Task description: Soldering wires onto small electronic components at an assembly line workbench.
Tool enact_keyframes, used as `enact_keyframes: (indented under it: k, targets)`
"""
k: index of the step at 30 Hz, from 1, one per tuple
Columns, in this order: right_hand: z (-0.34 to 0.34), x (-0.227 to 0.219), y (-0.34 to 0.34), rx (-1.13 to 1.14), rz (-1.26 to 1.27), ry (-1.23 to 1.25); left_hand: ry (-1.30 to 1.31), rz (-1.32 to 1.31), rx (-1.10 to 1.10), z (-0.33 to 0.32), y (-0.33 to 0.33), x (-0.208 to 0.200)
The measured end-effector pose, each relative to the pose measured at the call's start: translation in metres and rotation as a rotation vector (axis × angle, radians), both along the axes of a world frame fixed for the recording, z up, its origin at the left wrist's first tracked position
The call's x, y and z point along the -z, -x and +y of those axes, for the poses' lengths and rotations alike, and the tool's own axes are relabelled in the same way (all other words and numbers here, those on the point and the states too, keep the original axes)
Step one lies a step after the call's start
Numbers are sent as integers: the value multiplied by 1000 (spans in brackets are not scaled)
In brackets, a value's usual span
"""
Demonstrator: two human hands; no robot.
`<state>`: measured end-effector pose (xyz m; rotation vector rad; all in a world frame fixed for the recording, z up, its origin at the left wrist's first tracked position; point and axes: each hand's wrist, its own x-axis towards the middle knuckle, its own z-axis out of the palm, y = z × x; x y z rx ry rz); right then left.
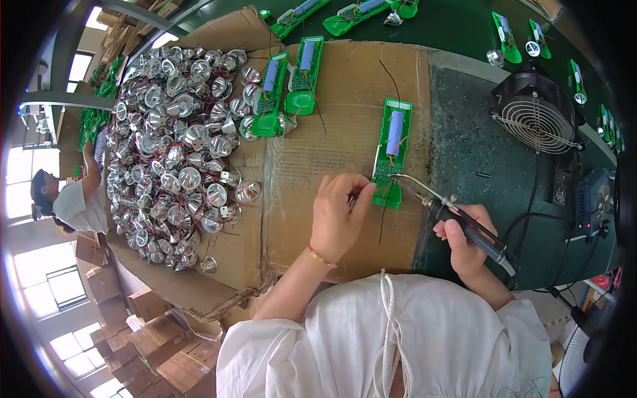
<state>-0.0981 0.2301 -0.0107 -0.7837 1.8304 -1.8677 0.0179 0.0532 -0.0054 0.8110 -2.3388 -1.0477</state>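
In front of me a green plastic housing (391,197) lies lengthwise on the cardboard, with a blue cylindrical battery (395,132) and a small green circuit board (387,168) in it. A soldering iron (479,243) with a thin curved feed tube is held pen-like in my right hand (466,247). Its tip and the tube's end point at the board; whether they touch it I cannot tell. My left hand (338,211) is closed in a pinch at the housing's left edge, beside thin reddish wires. What sits between those fingertips is too small to make out.
A cardboard box (199,292) heaped with silvery reflector cups (189,178) stands at left. More green housings (306,73) lie beyond it and along the far side. At right are a black fan (536,123) and a control box (592,202) with cables. A person (76,199) works far left.
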Motion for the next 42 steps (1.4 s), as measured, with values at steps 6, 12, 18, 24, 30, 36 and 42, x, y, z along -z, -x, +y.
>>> enact_keyframes:
  k: [6,12,18,24,30,36,42]
  targets:
    - [0,3,2,15,34,-9,167,71,-16,-2,6,4]
    - [-4,3,3,-20,65,-28,450,42,43,-5,10,21]
    - [-5,2,2,-2,27,-40,432,32,-11,1,7,23]
    - [-5,4,4,-32,54,-53,400,12,-10,1,7,22]
    - [-6,4,-3,35,-32,-37,405,32,-14,0,6,24]
    - [-2,4,-1,81,-159,49,389,47,-12,0,7,25]
    - [-3,4,-1,74,-127,35,361,39,-21,0,8,23]
